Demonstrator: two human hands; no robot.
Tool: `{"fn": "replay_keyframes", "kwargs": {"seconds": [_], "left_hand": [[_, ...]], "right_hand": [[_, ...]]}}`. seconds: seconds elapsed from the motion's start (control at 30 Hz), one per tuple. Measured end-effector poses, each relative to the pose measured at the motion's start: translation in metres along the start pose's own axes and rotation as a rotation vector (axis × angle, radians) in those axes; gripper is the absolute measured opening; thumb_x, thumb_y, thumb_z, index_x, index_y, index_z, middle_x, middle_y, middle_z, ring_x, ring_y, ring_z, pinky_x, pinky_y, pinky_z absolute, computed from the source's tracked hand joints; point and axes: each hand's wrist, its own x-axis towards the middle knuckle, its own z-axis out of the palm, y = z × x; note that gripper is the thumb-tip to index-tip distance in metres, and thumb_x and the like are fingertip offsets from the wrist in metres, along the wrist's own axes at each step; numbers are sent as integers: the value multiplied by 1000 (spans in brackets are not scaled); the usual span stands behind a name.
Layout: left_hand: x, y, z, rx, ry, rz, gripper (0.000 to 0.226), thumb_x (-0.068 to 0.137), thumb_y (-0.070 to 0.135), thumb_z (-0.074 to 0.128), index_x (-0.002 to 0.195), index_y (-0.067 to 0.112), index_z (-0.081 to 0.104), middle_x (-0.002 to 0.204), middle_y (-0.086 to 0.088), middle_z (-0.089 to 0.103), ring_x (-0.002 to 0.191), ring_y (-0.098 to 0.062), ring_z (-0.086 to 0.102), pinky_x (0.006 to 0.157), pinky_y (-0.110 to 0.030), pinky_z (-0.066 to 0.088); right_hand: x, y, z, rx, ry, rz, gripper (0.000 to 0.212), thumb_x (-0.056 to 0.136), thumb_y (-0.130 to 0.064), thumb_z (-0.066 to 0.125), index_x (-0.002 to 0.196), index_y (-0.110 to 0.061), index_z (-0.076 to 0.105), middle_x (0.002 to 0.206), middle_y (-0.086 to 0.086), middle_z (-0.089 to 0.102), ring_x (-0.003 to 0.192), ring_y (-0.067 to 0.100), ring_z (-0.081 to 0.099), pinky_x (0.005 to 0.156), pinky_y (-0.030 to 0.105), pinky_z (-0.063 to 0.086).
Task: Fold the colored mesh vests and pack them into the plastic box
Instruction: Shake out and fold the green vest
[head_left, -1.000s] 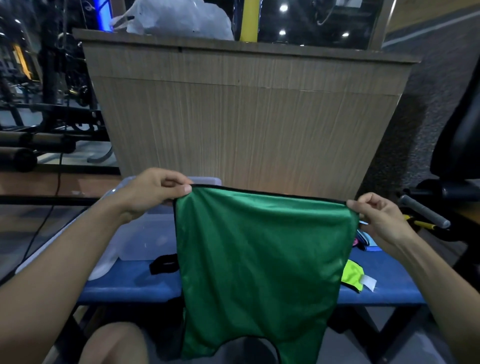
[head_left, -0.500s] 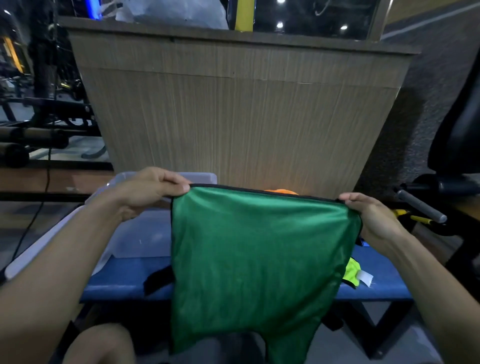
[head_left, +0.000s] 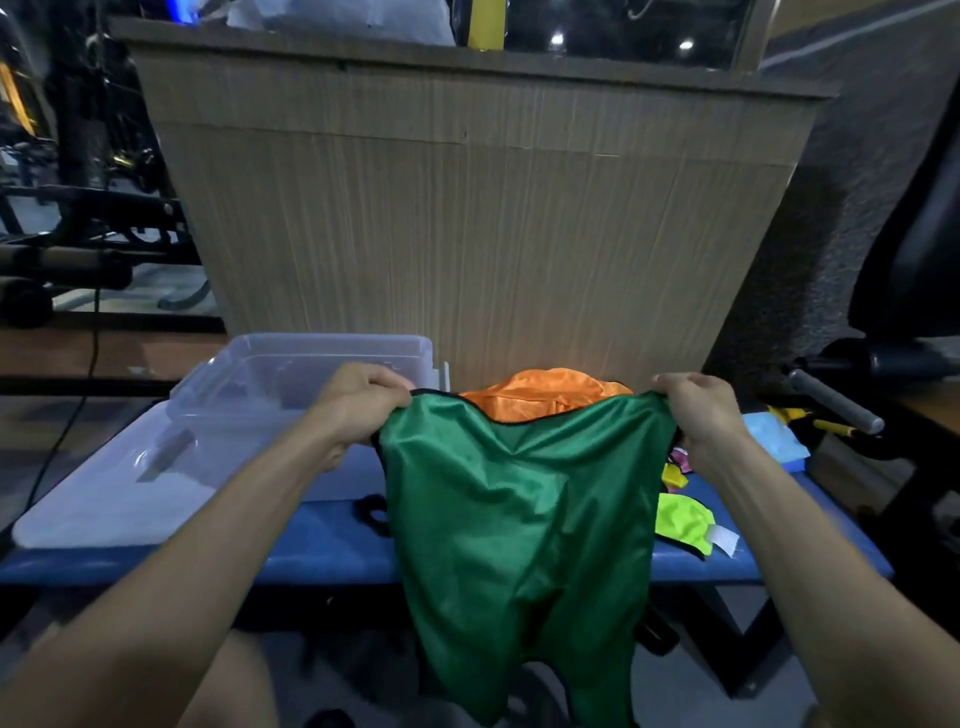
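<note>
One head-worn camera looks forward and down, close over the bench.

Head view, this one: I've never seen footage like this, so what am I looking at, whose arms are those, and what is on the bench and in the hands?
There is no machine here. A camera worn on a person's head looks forward and down, so the two bare arms reaching in from below are the wearer's own.

The left hand and right hand each pinch a top corner of a green mesh vest, which hangs between them, its top edge sagging in the middle.

Below lies a blue padded bench. On its left stands a clear plastic box, open, with what looks like its lid lying flat in front of it. Behind the green vest an orange vest shows, and to the right a neon yellow one with a white tag. A wood-grain counter stands behind the bench.
</note>
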Motion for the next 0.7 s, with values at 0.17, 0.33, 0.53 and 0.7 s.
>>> {"fn": "replay_keyframes", "kwargs": {"seconds": [0.17,0.33,0.53,0.7], "left_hand": [[-48,22,45,-236,-331,40,14,92,1,65,94,14,65,73,1,66,56,-7,61,50,-27,53],[-49,23,46,-279,-331,36,9,94,4,68,95,12,63,82,-6,67,59,-10,68,54,-29,57],[-47,18,41,-309,-304,17,7,91,12,75,95,10,69,83,-8,73,63,-14,71,60,-30,60],[-50,20,41,-380,-300,-1,13,98,2,61,101,4,73,82,-9,76,64,-15,74,59,-27,60]], "right_hand": [[-82,4,57,-220,-307,-371,12,87,-9,69,83,-20,67,66,-3,67,52,8,49,52,24,38],[-110,-5,61,-337,-338,-590,14,86,-25,76,88,-27,63,68,-8,71,51,10,56,61,30,43],[-121,-6,63,-538,-328,-708,10,85,-21,75,92,-21,69,75,-11,74,69,9,70,73,40,58],[-129,2,68,-612,-334,-836,26,80,-25,79,104,-20,71,87,-8,76,81,9,72,76,33,58]]}}
